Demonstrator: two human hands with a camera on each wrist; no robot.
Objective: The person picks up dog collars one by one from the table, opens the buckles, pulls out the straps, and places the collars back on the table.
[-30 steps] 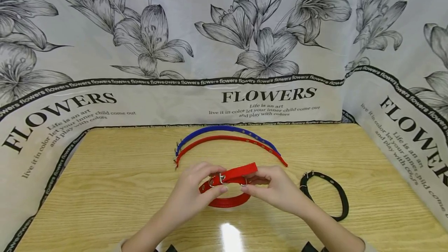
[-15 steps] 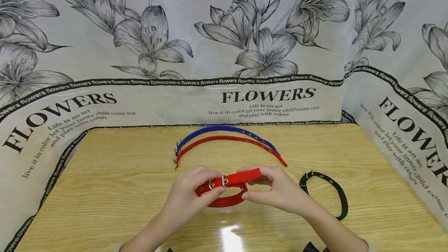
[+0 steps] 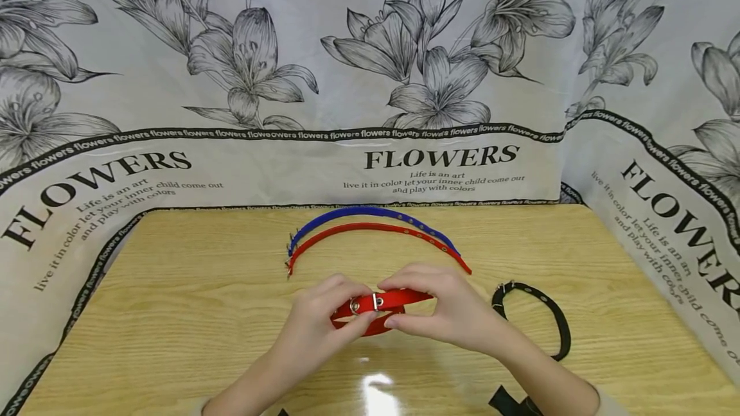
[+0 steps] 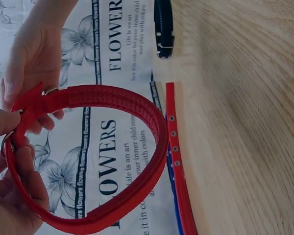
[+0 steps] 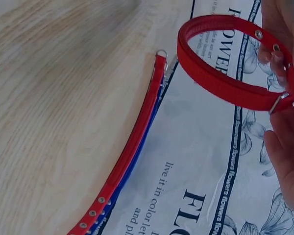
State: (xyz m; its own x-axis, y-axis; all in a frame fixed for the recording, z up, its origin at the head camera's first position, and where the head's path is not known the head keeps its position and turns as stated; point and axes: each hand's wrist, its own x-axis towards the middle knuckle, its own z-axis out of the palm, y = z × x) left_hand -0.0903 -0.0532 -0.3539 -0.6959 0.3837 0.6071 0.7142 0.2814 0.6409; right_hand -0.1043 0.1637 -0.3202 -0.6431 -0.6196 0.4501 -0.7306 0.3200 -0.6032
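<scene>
In the head view, a red collar (image 3: 399, 301), closed into a loop, lies between the two hands above the bench (image 3: 173, 339). The left hand (image 3: 324, 313) pinches it just left of its metal buckle (image 3: 376, 302), thumb below and fingers above. The right hand (image 3: 448, 303) holds the strap on the buckle's other side, its fingers curled round it. Beyond them, a red strap (image 3: 358, 226) and a blue strap (image 3: 370, 210) lie side by side in an arc; a black collar (image 3: 563, 323) lies near the right forearm.

In the left wrist view, the loop reaches out from both hands' fingers, its band clear of the bench.

In the right wrist view, the hands meet the loop at the right edge; the exact finger contact there is partly cut off.
</scene>
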